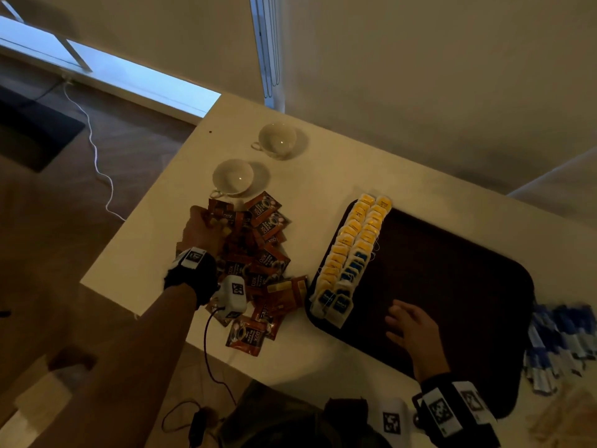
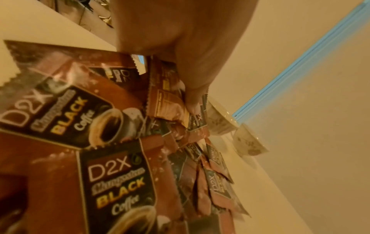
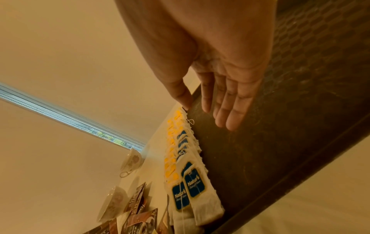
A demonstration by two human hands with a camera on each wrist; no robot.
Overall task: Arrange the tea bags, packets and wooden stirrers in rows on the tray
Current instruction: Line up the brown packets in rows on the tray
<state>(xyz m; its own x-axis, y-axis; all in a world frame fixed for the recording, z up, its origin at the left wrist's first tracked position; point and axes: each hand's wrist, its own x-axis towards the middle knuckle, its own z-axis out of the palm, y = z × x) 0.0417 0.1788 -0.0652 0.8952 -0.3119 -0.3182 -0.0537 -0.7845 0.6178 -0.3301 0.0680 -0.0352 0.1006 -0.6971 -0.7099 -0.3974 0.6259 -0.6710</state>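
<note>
A dark brown tray (image 1: 452, 270) lies on the white table, with two rows of tea bags (image 1: 352, 253) with yellow and blue tags along its left edge. A heap of brown coffee packets (image 1: 261, 266) lies left of the tray. My left hand (image 1: 206, 227) sits at the far end of that heap and grips several packets (image 2: 168, 98) between thumb and fingers. My right hand (image 1: 410, 328) hovers flat over the near part of the tray (image 3: 280, 142), fingers (image 3: 230, 110) straight, holding nothing. The tea bags (image 3: 188, 186) lie just left of it.
Two white cups on saucers (image 1: 235, 177) (image 1: 279, 139) stand beyond the packet heap. Blue-and-white sachets (image 1: 562, 344) lie right of the tray, near pale stirrers at the bottom right corner. The table's left edge (image 1: 142, 221) runs close to my left hand.
</note>
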